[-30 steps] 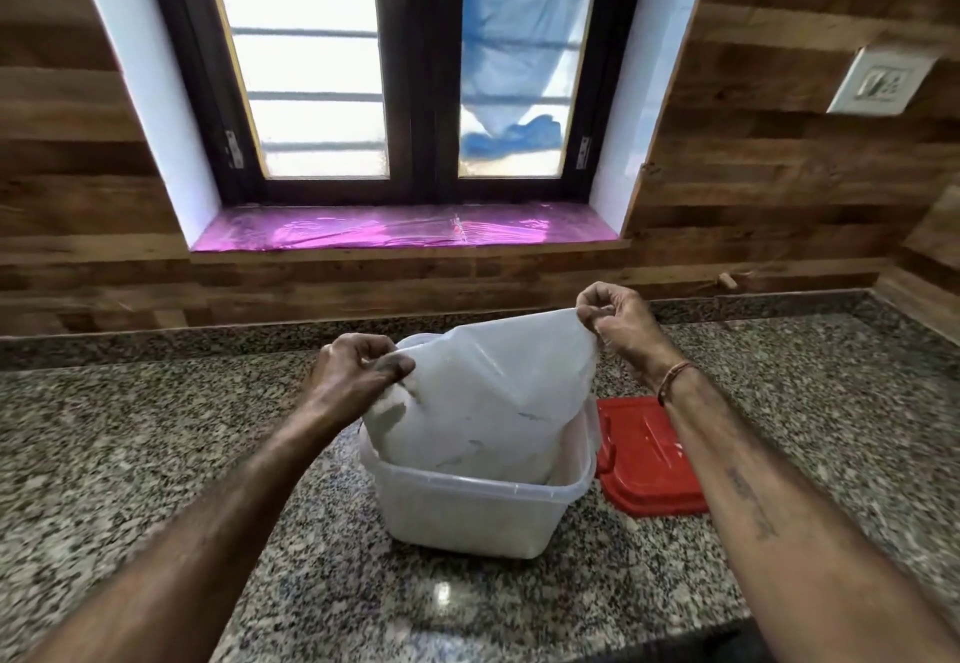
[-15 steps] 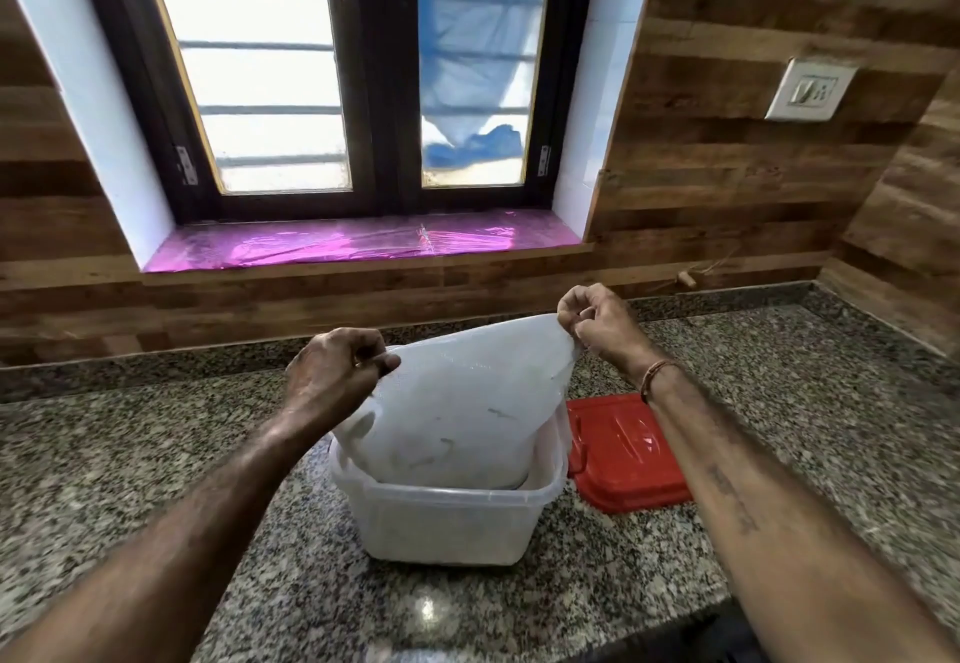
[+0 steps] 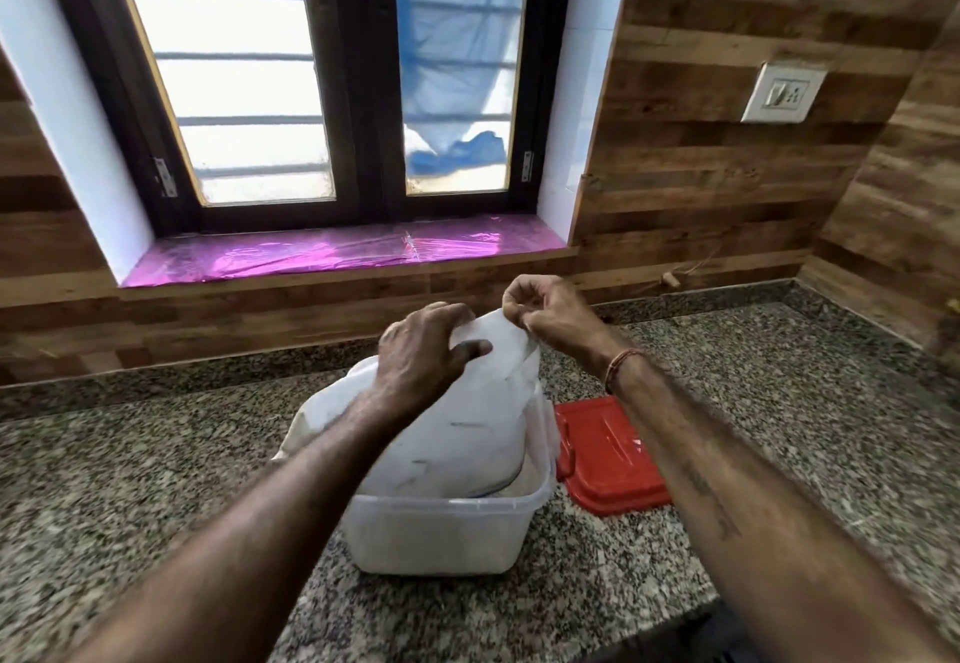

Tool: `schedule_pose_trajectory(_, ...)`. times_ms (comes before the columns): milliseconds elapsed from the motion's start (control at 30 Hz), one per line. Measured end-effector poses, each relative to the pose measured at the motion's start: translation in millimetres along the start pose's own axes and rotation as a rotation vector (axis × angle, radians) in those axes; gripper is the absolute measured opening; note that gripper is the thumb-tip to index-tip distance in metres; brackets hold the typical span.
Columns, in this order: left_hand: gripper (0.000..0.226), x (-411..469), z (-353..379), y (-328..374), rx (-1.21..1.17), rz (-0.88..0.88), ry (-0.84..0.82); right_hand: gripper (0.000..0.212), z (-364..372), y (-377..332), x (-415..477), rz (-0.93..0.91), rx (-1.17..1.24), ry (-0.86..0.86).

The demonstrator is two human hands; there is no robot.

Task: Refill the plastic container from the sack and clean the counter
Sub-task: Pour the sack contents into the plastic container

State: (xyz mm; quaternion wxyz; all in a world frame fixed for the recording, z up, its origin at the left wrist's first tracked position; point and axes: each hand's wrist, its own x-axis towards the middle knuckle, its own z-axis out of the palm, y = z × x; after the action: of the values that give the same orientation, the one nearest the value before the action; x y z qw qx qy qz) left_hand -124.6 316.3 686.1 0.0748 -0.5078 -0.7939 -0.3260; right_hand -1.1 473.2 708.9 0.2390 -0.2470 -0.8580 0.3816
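A white sack (image 3: pixel 457 434) hangs upside down with its lower end inside the translucent plastic container (image 3: pixel 441 532) on the granite counter (image 3: pixel 156 480). My left hand (image 3: pixel 421 350) grips the sack's upper part near its raised corner. My right hand (image 3: pixel 545 314) pinches that same corner just to the right, close to the left hand. The container's red lid (image 3: pixel 608 454) lies flat on the counter right of the container. What is inside the container is hidden by the sack.
A wood-panelled wall runs behind the counter, with a window and a pink foil-covered sill (image 3: pixel 337 252). A wall socket (image 3: pixel 782 93) sits at upper right. The counter's front edge (image 3: pixel 571 647) is near the bottom of the view.
My left hand has moved right along the sack's top edge, toward my right hand. The sack's top is now bunched into one peak instead of stretched wide.
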Motion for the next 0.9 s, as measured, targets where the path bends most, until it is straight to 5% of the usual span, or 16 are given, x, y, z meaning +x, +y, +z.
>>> schedule_pose_trajectory(100, 0.019, 9, 6, 8, -0.08, -0.109, 0.055, 0.007, 1, 3, -5, -0.015, 0.228, 0.017)
schedule_pose_trajectory(200, 0.015, 17, 5, -10, -0.198, -0.215, 0.011, 0.026, -3, 25, -21, 0.028, 0.485, -0.008)
schedule_pose_trajectory(433, 0.018, 30, 5, -32, -0.577, -0.26, -0.097, 0.02, 19, 62, -35, 0.116, 0.645, -0.075)
schedule_pose_trajectory(567, 0.017, 33, 7, -42, -0.607, -0.273, -0.093, 0.005, 25, 61, -32, 0.107, 0.683, 0.01)
schedule_pose_trajectory(800, 0.01, 44, 7, -48, -0.509, -0.396, 0.013, 0.013, 34, 56, -25, 0.048, 0.616, 0.175)
schedule_pose_trajectory(900, 0.009, 47, 2, -33, -0.384, -0.285, 0.017, 0.019, 36, 56, -22, 0.047, 0.624, 0.158)
